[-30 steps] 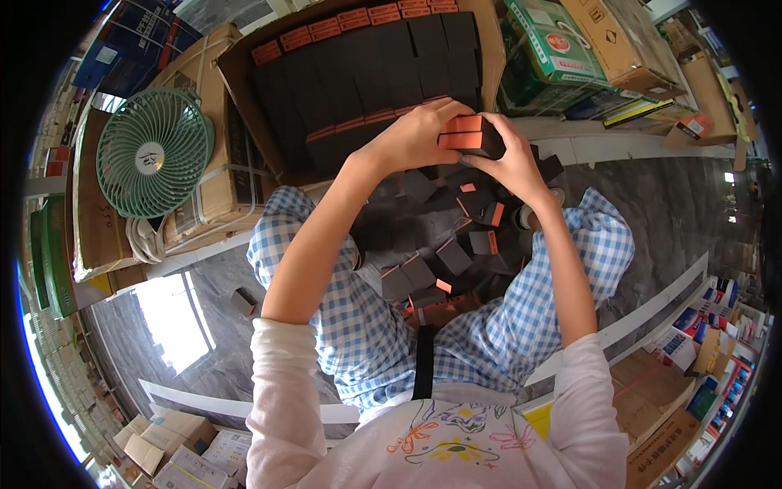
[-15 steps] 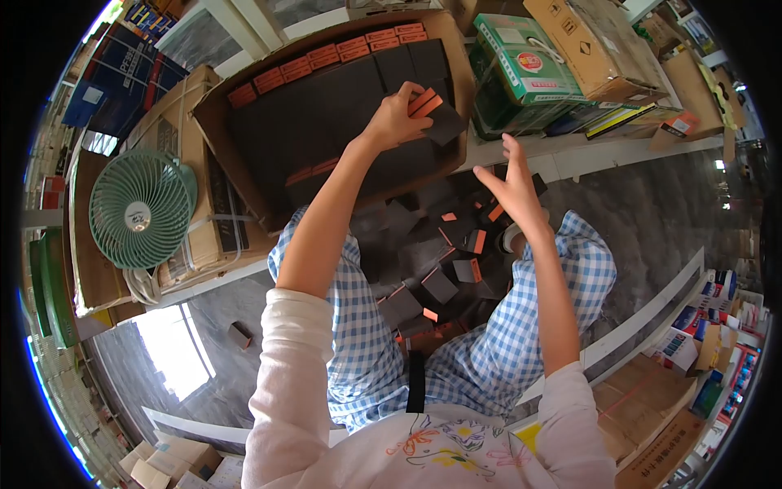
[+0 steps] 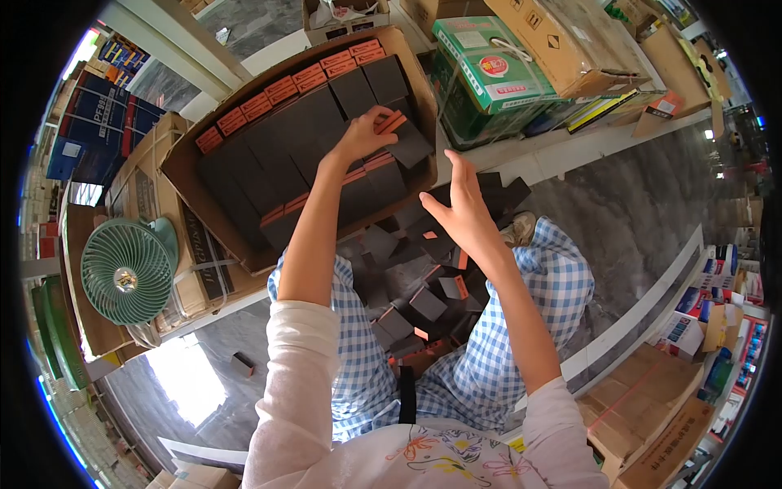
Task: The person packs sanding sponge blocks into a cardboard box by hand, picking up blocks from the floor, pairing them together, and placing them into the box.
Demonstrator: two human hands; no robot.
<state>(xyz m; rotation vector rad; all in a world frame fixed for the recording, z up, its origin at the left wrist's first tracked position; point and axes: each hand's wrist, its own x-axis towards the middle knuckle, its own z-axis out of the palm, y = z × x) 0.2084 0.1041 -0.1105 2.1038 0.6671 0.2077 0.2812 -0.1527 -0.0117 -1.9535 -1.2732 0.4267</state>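
Note:
Inside a large open carton (image 3: pixel 423 98), my left hand (image 3: pixel 358 137) is closed around small black boxes (image 3: pixel 412 148) with orange ends, near the carton's right side. Two orange end strips show beside my fingertips. The held boxes are tilted, and whether they touch the boxes below is hidden. Packed rows of black boxes (image 3: pixel 305 114) fill much of the carton, with orange labelled ends along the far side. My right hand (image 3: pixel 466 208) is open, fingers apart, just outside the carton's near right corner, above loose black boxes (image 3: pixel 428 303) on the floor between my legs.
A green fan (image 3: pixel 126 273) stands left beside a strapped cardboard box (image 3: pixel 151 196). To the carton's right are a green-and-white box (image 3: pixel 493 69) and a brown carton (image 3: pixel 570 45). One stray black box (image 3: pixel 243 363) lies on the floor at left.
The view has shifted, so the carton appears further left and the fan lower. My left hand still grips the boxes in the carton's right part. My right hand appears further left and lower, still open.

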